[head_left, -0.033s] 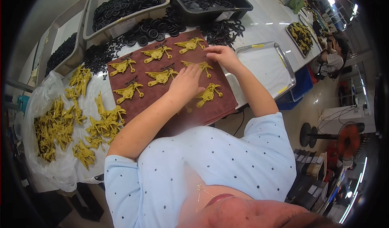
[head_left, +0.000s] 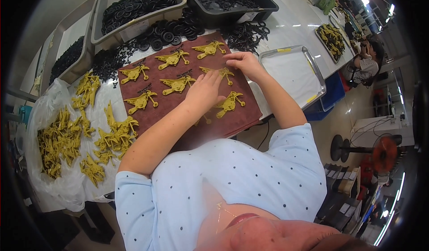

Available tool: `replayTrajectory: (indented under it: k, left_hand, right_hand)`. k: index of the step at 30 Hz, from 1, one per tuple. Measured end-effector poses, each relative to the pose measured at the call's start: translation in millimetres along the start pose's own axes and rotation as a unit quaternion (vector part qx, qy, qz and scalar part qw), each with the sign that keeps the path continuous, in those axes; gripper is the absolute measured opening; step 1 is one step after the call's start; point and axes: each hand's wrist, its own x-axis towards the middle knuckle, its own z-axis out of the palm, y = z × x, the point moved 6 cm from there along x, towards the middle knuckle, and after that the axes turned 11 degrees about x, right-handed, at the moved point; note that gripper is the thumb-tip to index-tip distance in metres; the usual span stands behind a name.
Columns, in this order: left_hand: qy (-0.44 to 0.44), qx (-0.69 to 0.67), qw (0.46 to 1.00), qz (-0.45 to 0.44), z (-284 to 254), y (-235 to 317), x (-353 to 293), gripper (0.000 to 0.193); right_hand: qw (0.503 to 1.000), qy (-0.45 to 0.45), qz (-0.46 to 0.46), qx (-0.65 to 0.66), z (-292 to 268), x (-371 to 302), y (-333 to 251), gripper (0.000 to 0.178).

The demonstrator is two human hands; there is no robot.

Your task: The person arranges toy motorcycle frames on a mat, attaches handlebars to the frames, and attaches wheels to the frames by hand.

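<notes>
Yellow moulded plastic pieces shaped like small bike frames (head_left: pixel 178 85) lie in rows on a maroon cloth (head_left: pixel 147 77); several carry a thin black part along the upper edge. My left hand (head_left: pixel 205 89) lies flat with extended fingers on one yellow frame (head_left: pixel 229 74) in the middle row, partly hiding it. My right hand (head_left: pixel 245 64) is just right of that piece, thumb and fingers drawn together above the cloth's right side. Whatever is between those fingertips is too small to make out. Another yellow frame (head_left: pixel 231 103) lies below my left hand.
Black wheels (head_left: pixel 167 36) are heaped behind the cloth, before a grey bin (head_left: pixel 178 10) of wheels and a dark bin (head_left: pixel 268 12) of black parts. A plastic bag (head_left: pixel 40 117) with yellow pieces lies left. Right stands a metal tray (head_left: pixel 292 74); a person (head_left: pixel 370 63) sits beyond.
My right fingertips have shifted very slightly to the left. My left hand and the yellow pieces look the same.
</notes>
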Motion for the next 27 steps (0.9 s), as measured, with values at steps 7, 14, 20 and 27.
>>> replayTrajectory:
  k: [7, 14, 20, 27]
  left_hand:
    - [-0.037, 0.021, 0.999, 0.003, 3.4, -0.9, 0.3, 0.069]
    - [-0.037, 0.021, 0.999, 0.0, 4.8, -1.2, 1.1, 0.068]
    - [-0.043, 0.019, 0.999, -0.004, 4.2, -0.7, 0.6, 0.069]
    - [-0.054, 0.02, 0.998, -0.011, 6.3, 0.1, 2.2, 0.07]
  right_hand:
    - [0.991, 0.025, -0.001, -0.128, 8.3, -4.4, 2.7, 0.02]
    - [0.997, 0.015, 0.036, -0.07, 8.8, -3.9, -0.9, 0.016]
    - [0.982, 0.002, -0.014, -0.189, 14.3, -0.2, -4.7, 0.016]
    - [0.976, 0.007, -0.023, -0.215, 14.6, 5.1, 2.4, 0.012]
